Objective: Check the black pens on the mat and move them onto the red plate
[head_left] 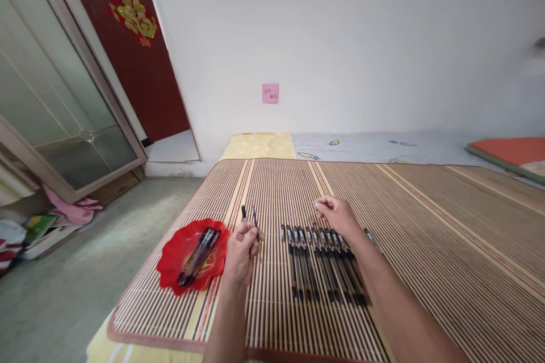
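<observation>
My left hand is closed around a black pen barrel and a thin refill, both held upright just right of a red plate. The plate holds several black pens. My right hand rests with fingers curled and pinched over the far ends of a row of several black pens laid side by side on the striped bamboo mat. What the right fingertips pinch, if anything, is too small to see.
The mat covers a low bed with a yellow and grey sheet at the wall. A red cushion lies far right. A pink note sticks to the white wall. Glass door and red door stand left, with clutter on the floor.
</observation>
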A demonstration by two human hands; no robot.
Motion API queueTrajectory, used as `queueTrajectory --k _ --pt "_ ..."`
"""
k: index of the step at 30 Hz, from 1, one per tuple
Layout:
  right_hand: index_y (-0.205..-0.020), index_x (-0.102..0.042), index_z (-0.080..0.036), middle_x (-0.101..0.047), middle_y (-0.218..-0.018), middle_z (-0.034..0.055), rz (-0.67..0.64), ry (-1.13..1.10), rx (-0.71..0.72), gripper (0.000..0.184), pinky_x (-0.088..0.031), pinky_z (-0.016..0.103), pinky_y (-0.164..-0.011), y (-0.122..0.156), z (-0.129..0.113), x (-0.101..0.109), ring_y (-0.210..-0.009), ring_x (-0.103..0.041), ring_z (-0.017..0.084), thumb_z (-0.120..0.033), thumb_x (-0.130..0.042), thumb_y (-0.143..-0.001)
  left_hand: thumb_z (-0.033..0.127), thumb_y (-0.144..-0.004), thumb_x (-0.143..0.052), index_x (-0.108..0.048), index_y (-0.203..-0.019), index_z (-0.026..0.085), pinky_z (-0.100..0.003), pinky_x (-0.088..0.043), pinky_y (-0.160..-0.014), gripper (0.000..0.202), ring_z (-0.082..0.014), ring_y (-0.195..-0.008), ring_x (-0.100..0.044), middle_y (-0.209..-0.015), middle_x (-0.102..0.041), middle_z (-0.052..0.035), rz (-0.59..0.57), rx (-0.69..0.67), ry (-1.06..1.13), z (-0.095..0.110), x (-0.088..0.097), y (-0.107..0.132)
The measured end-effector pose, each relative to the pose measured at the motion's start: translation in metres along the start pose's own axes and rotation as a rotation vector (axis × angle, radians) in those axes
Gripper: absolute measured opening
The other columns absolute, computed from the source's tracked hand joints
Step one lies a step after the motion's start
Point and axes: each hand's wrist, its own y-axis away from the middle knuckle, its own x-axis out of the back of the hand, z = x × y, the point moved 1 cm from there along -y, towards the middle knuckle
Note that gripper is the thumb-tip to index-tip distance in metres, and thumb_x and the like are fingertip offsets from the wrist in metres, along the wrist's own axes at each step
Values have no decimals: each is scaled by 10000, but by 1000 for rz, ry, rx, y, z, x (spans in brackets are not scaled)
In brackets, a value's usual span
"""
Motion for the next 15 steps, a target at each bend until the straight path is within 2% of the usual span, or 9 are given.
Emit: queueTrajectory --k 3,6,8,12,15 --pt "-857 -712 -161 -724 -786 78 63 217 -35 199 -506 313 -698 -25 19 14 -759 -678 203 -330 -610 -882 397 -678 -851 -546 -862 176 -145 -214 -402 419 -6 -398 -316 -673 -635 41 12 10 38 0 -1 -1" --pt "-757 -700 -160 -738 -808 70 -16 432 -67 145 -513 330 -777 -38 34 13 -816 -691 207 -249 -674 -869 389 -665 -873 -549 -845 169 -139 -200 -391 431 0 -393 -315 -665 -627 45 4 18 50 -2 -3 -1" --pt "-801 -705 -152 -741 -873 54 -105 549 -72 144 -532 363 -835 -41 41 4 -857 -693 200 -268 -717 -885 380 -668 -879 -557 -833 162 -136 -205 -396 423 3 -400 -319 -662 -626 43 -10 22 50 -3 -5 -1" --pt "-1104 -695 -154 -702 -1192 87 -223 703 -8 225 -529 455 -968 -45 44 -20 -1075 -668 229 -328 -675 -962 378 -695 -866 -566 -832 159 -136 -224 -414 395 0 -415 -334 -677 -637 29 -39 27 49 -5 -9 2" --pt "-1138 -689 -160 -679 -1263 87 -324 766 81 227 -518 474 -1005 -45 41 -34 -1151 -647 243 -317 -661 -976 388 -695 -862 -569 -828 161 -140 -210 -412 394 -1 -413 -322 -673 -632 29 -43 26 45 -6 -9 2"
